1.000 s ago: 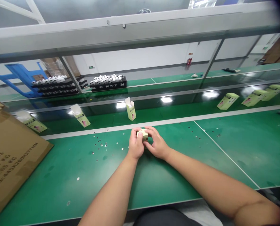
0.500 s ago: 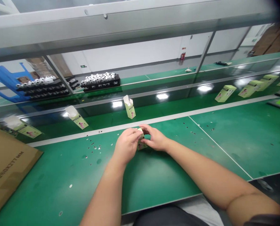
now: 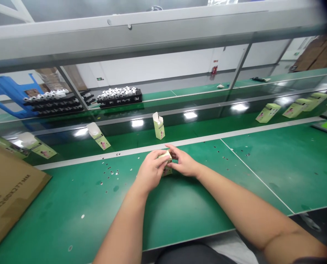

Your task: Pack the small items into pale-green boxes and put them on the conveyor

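Between my two hands a small light-green carton stands upright on the green worktop. Its top panel looks folded flat, though my fingers hide much of the box. My left hand grips it from the left, with fingers laid over the top and front. My right hand curves round its right side, thumb at the front and fingers behind. Just beyond my hands, another carton stands on the belt with its top flaps up.
More open-topped cartons, one leaning, sit on the belt to the left; several cartons stand at the right. A brown cardboard box occupies the left edge. Small dark and white discs dot the worktop. Black trays of ball-patterned pieces lie behind.
The cartons on the belt have shifted right. My left fingers have moved over the held carton, and more of its top panel shows. My right hand stays round its side.
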Motion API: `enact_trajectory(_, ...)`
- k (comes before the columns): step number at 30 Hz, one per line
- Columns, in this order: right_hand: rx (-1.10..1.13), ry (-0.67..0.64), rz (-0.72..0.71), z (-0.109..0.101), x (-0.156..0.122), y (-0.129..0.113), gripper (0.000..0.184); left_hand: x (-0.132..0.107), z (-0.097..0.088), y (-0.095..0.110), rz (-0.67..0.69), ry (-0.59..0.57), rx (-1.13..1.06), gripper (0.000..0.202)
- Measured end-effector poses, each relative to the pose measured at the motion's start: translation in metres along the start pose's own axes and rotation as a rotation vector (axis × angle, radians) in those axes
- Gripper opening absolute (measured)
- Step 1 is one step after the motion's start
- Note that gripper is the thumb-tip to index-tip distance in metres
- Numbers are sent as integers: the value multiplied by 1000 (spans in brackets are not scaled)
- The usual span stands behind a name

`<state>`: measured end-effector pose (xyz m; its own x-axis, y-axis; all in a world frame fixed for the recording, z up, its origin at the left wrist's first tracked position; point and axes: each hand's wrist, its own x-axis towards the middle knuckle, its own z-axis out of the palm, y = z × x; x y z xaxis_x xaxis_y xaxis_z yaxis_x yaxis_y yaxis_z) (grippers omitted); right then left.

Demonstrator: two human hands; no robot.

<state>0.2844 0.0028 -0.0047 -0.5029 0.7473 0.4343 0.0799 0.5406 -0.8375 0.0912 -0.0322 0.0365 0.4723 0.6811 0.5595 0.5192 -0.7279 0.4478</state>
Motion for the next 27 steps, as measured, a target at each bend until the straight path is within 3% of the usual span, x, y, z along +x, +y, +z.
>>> enact_trajectory(7,-1,8,1,4,-3,-2,76,-2,12,-7,-6,20,-2,29)
enact_trajectory(10,-56,15,30,-4,-2,-3,79,-6,19,-4,-33,95,-32,34)
enact_trajectory(12,-155,62,79,-23,4,4,74,-8,22,-2,-44,179,-32,39)
enact_trajectory(14,-298,214,158,-57,16,17,63,-10,24,0,-72,252,-39,39)
enact_trajectory(18,-647,738,375,-144,47,53,58,-10,27,3,-103,261,-91,24)
enact_trajectory(21,-814,809,538,-192,58,71,57,-9,30,2,-78,205,-122,20)
enact_trajectory(24,-864,832,559,-207,60,76,55,-10,34,-1,-94,184,-142,20)
enact_trajectory(27,-962,858,403,-190,67,76,61,-10,37,-4,-119,184,-147,21)
